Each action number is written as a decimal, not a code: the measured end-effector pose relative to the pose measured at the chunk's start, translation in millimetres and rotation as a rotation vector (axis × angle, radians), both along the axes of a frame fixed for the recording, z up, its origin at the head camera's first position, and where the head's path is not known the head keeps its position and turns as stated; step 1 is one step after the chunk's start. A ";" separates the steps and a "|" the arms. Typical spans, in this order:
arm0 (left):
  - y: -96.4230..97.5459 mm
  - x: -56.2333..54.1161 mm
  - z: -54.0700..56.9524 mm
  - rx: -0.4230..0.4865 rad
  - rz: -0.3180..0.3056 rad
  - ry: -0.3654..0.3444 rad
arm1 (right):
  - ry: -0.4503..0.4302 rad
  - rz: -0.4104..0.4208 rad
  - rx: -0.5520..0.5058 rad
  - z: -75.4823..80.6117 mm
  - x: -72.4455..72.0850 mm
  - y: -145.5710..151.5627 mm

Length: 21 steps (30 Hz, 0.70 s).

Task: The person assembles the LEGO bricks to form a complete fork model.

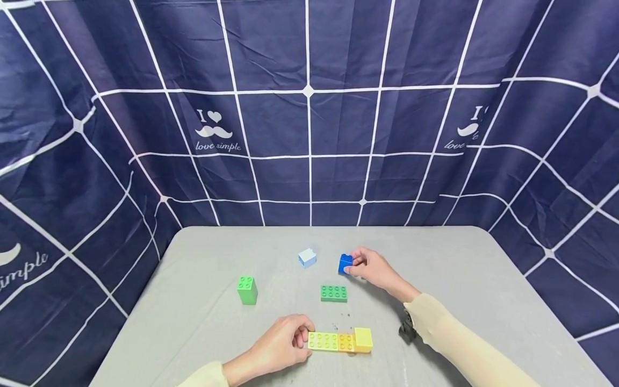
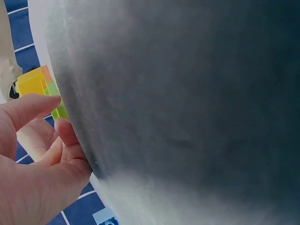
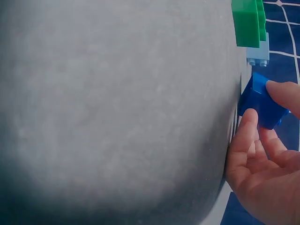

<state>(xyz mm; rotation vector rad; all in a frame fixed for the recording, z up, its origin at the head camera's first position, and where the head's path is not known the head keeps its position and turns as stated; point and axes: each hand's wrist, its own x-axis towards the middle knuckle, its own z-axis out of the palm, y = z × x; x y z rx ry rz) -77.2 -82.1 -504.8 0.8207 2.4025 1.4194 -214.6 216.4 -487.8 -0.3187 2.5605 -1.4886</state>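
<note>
In the head view my left hand point(image 1: 282, 343) pinches the left end of a lime-green brick point(image 1: 322, 341) between thumb and fingers. That brick joins an orange piece point(image 1: 346, 343), with a taller yellow brick point(image 1: 364, 339) at the right end of the row. Farther back, my right hand point(image 1: 376, 270) holds a dark blue brick point(image 1: 345, 264) by its side, at the table surface. The right wrist view shows the same blue brick point(image 3: 263, 102) tilted between thumb and fingertips. In the left wrist view, the yellow brick point(image 2: 32, 83) appears beyond my thumb.
A flat green brick point(image 1: 333, 293) lies between my hands. A light blue brick point(image 1: 307, 258) sits at the back, left of the dark blue one. Toward the left stands a tall green brick point(image 1: 247, 290). Navy gridded cloth point(image 1: 309, 123) hangs behind the grey table point(image 1: 203, 258).
</note>
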 end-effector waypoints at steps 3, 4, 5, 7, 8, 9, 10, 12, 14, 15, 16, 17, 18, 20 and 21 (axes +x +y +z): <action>0.2 0.4 0.6 -0.002 0.000 -0.001 | 0.008 -0.003 -0.001 -0.5 -0.1 0.1; 0.2 0.5 0.8 -0.002 0.000 -0.001 | 0.012 -0.007 0.002 -0.4 0.1 0.1; 0.3 0.5 1.0 -0.001 0.000 0.001 | 0.015 -0.009 0.006 -0.5 0.4 0.1; 0.4 0.8 1.2 0.000 0.000 0.006 | 0.018 -0.017 0.013 -0.3 1.4 0.5; 0.5 0.9 1.2 0.001 -0.001 0.010 | 0.018 -0.020 0.015 -0.1 2.2 0.9; 0.5 1.0 1.2 0.001 -0.001 0.014 | 0.019 -0.022 0.016 -0.1 2.9 1.5; 0.5 1.2 1.1 0.002 -0.003 0.018 | 0.020 -0.026 0.019 -0.1 3.8 2.1; 0.6 1.5 1.0 0.002 -0.005 0.022 | 0.024 -0.038 0.021 -0.5 5.4 3.4; 0.7 1.6 0.8 0.002 -0.005 0.021 | 0.026 -0.045 0.024 -1.2 6.8 4.8; 0.7 1.6 0.7 0.001 -0.005 0.020 | 0.025 -0.051 0.023 -1.6 7.4 5.3; 0.7 1.5 0.5 0.001 -0.003 0.019 | 0.025 -0.056 0.021 -1.9 8.2 6.0; 0.7 1.5 0.3 0.001 -0.003 0.018 | 0.024 -0.061 0.018 -2.3 8.9 6.4; 0.6 1.3 0.1 0.001 -0.003 0.018 | 0.022 -0.062 0.016 -2.6 9.5 6.9; 0.6 1.0 0.0 0.000 -0.002 0.019 | 0.021 -0.061 0.008 -1.7 10.8 7.2; 0.5 0.9 -0.1 0.000 -0.002 0.022 | 0.023 -0.063 0.005 -1.2 11.4 7.0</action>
